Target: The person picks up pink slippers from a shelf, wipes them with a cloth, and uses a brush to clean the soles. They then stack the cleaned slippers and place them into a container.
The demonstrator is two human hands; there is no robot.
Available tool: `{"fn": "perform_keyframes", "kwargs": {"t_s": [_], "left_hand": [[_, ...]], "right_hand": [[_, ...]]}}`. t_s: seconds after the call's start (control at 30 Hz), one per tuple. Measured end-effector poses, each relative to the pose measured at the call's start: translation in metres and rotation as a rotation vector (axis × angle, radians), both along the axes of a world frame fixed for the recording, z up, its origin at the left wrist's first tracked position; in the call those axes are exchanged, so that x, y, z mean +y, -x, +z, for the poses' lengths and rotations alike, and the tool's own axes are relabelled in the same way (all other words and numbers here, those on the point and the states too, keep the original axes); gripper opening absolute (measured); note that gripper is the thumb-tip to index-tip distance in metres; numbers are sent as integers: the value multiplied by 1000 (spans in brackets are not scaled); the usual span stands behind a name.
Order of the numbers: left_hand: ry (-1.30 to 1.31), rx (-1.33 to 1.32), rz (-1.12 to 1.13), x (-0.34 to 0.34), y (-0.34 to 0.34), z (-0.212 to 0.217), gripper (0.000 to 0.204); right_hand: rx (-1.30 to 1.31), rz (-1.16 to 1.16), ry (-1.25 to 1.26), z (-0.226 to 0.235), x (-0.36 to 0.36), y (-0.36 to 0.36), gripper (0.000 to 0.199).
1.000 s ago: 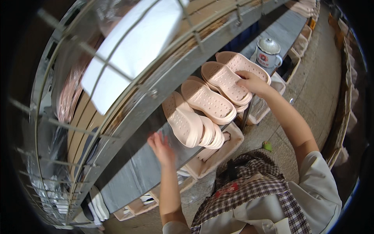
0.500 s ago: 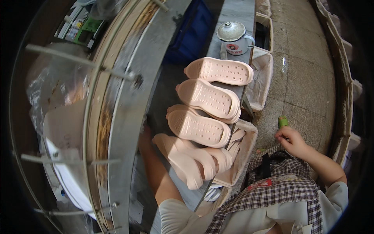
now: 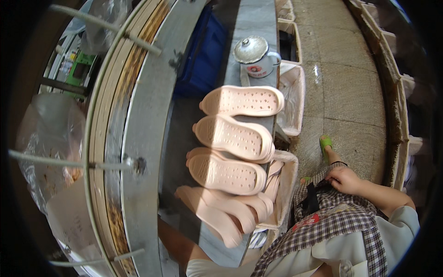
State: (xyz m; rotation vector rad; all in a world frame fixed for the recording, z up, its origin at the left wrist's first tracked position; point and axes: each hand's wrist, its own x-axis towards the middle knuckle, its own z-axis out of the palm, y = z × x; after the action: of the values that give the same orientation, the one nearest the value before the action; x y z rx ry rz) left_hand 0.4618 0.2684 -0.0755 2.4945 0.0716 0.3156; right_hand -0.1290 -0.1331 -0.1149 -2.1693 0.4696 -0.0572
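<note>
Several pale pink moulded shoe soles with holed footbeds lie on a narrow grey bench. The farthest sole (image 3: 242, 100) faces up, then come a middle sole (image 3: 235, 136) and a nearer sole (image 3: 227, 173), each overlapping another underneath. Closest to me, more soles (image 3: 219, 221) lean on their sides in a row. My left forearm (image 3: 180, 242) reaches left past these, and its hand is hidden behind the grey metal edge. At my lap, my right hand (image 3: 345, 180) is closed, its curled fingers gripping the checked apron (image 3: 341, 217).
A lidded enamel mug (image 3: 254, 57) stands at the bench's far end, beside a blue crate (image 3: 200, 53). Lined baskets (image 3: 291, 184) line the bench's right side. A metal-edged frame (image 3: 145, 138) with protruding rods stands left. More baskets line the far side of the floor (image 3: 344, 87).
My right hand has come down onto the apron, whose cloth now rises around the fingers. The view has shifted, so the bench and soles sit lower and farther left.
</note>
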Motion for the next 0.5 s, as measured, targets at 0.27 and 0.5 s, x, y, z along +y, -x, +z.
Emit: {"fn": "perform_keyframes", "kwargs": {"t_s": [0.27,0.5], "left_hand": [[41,-108,-12,17,25,12,34],[-61,-261,-49,103,187,50,29]], "right_hand": [[74,84,18,8,-4,-7,16],[-3,276,-5,-3,-24,-37,17]]}}
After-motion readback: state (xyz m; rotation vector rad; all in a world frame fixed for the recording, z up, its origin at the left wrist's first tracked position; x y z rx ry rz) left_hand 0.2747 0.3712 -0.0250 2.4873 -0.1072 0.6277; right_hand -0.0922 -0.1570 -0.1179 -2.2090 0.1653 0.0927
